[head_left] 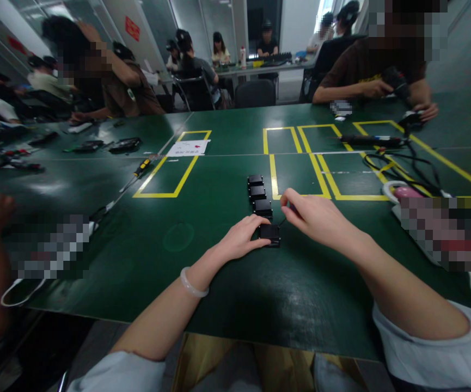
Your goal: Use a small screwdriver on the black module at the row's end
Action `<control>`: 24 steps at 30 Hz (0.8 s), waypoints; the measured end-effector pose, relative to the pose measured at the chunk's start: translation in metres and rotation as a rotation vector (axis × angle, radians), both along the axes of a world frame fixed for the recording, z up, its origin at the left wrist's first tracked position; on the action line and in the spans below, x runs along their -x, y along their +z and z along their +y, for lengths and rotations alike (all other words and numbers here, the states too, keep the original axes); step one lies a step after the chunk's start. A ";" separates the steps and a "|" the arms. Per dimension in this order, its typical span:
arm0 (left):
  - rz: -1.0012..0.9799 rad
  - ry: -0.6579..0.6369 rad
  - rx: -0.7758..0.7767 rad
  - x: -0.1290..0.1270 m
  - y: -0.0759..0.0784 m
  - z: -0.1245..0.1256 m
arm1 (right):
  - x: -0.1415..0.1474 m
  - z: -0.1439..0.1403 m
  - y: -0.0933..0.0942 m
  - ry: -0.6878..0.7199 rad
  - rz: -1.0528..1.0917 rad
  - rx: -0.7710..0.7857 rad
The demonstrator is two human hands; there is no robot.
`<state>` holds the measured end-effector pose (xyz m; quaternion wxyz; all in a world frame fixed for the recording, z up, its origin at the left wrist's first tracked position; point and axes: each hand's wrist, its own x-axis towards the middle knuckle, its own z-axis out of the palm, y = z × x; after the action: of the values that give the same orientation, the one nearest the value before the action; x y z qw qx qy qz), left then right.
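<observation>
At the near end of a short row of small black boxes on the green table (pixel 219 283), the left hand (pixel 241 237) rests with its fingers curled about the nearest black box (pixel 269 234), thumb and fingertips gripping its left side; the right hand (pixel 317 218) sits just right of that box, fingers pinched shut on a thin dark tool (pixel 283 222) whose tip points down at the box's top right corner; beyond the held box three more black boxes (pixel 258 193) lie in a line running away from the person, close to one another; farther off to the left of the row a screwdriver (pixel 141 167) lies along a yellow taped rectangle, and a white paper sheet (pixel 188 147) lies at that rectangle's far end; to the right of the row dark cables (pixel 402 163) trail over other yellow markings; across the table other people (pixel 366 71) are seated, one with hands on a dark tool.
</observation>
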<state>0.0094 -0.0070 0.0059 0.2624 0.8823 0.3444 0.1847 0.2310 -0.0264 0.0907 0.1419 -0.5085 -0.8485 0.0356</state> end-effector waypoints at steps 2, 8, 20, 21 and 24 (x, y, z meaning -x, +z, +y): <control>-0.002 0.002 -0.001 0.000 0.000 0.000 | 0.000 -0.001 0.001 0.007 0.008 0.001; 0.001 0.006 0.000 -0.001 0.001 0.000 | 0.000 0.001 -0.001 -0.002 -0.029 -0.005; 0.018 -0.003 -0.009 -0.001 0.001 0.000 | -0.001 0.002 -0.003 0.013 -0.007 -0.015; 0.017 -0.002 -0.010 -0.001 0.000 0.000 | -0.001 0.002 -0.003 0.011 -0.009 -0.017; 0.014 -0.002 -0.012 -0.001 0.000 0.000 | -0.001 0.001 -0.003 0.010 -0.001 -0.017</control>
<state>0.0104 -0.0066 0.0059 0.2549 0.8853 0.3445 0.1803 0.2324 -0.0251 0.0879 0.1456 -0.5029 -0.8515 0.0288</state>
